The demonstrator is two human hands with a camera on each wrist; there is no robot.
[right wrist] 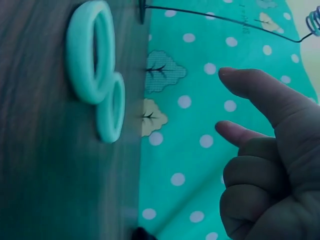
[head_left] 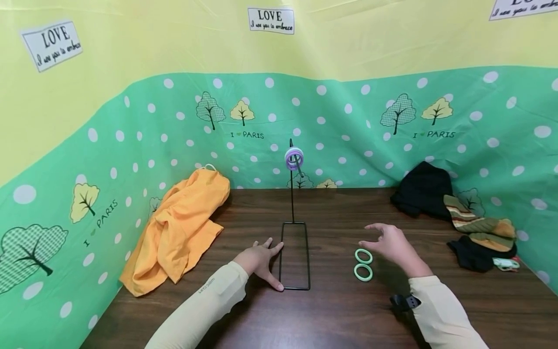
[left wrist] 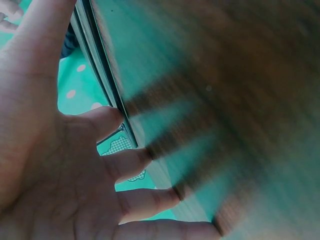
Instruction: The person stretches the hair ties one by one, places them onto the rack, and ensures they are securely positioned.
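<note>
Two green rings (head_left: 364, 264) are seen lying flat on the dark tabletop (head_left: 348, 315), just to the right of the wire stand (head_left: 294, 261), whose rectangular black base frame rests on the wood. The rings touch one another and are lined up one behind the other, so the long axis of the pair runs away from the person, roughly parallel to the long sides of the stand's base. Each ring lies with its hole facing upward.

The right hand (head_left: 390, 244) is held just right of the rings and slightly above them, fingers spread and loosely curved, nothing gripped; the rings lie to its left, toward the stand. In the right wrist view the fingers (right wrist: 260, 85) are seen half curled and clear of the rings (right wrist: 97, 95). This hand is plainly the nearer one to the rings.

The left hand (head_left: 261, 261) is laid flat and open on the tabletop at the left side of the stand's base, fingertips touching or nearly touching the wire.

From the rear of the base a thin upright rod rises, and purple rings (head_left: 294, 158) are already hung at its top. An orange cloth (head_left: 178, 228) lies well left of the stand, dark clothes (head_left: 453, 213) well right
</note>
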